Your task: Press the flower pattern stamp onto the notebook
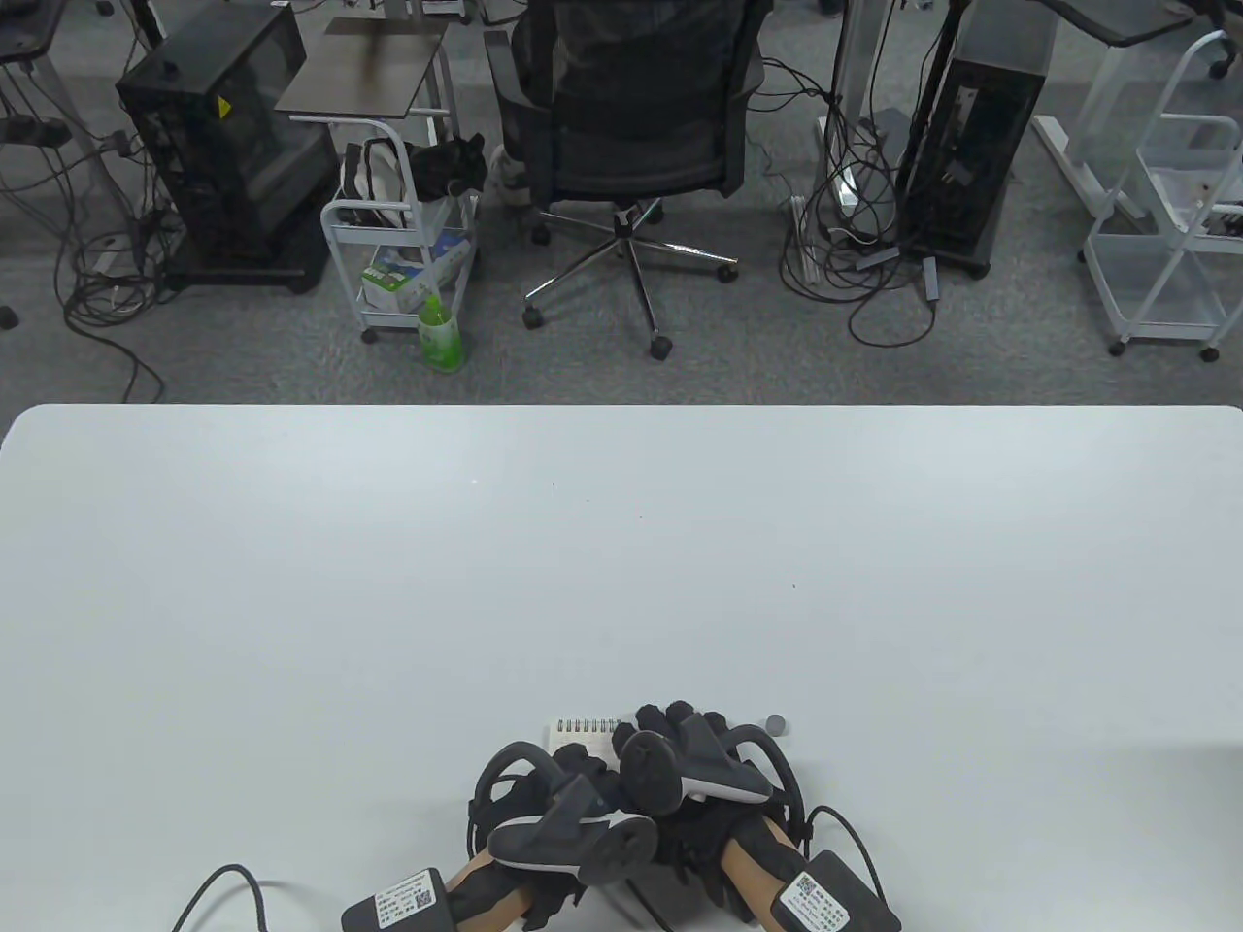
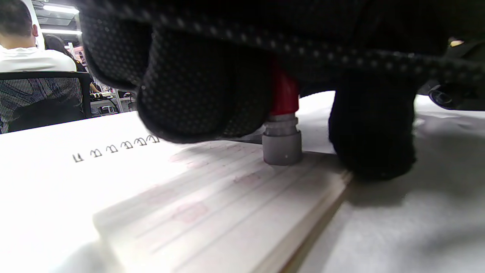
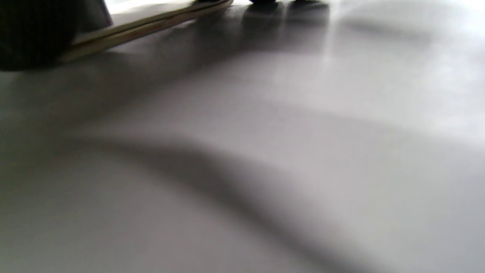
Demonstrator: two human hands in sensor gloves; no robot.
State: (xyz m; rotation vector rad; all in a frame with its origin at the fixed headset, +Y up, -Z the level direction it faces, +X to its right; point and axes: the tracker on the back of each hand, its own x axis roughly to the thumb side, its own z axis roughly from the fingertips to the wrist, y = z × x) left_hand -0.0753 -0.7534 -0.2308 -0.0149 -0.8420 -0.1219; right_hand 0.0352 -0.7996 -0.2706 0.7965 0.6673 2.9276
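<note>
The spiral notebook (image 1: pixel 580 730) lies open near the table's front edge, mostly under my hands. In the left wrist view, gloved fingers (image 2: pixel 201 94) of my left hand (image 1: pixel 544 791) grip a red stamp with a grey base (image 2: pixel 282 146). The stamp stands upright with its base pressed on the lined page (image 2: pixel 212 201) near the page's right edge. My right hand (image 1: pixel 670 723) lies over the notebook's far right part, fingers curled. In the right wrist view only the notebook's edge (image 3: pixel 151 26) and a dark gloved finger (image 3: pixel 38 38) on it show.
A small grey cap (image 1: pixel 775 723) lies on the white table (image 1: pixel 621 544) just right of my right hand. Cables and sensor boxes trail from both wrists at the front edge. An office chair and carts stand beyond the table's far edge.
</note>
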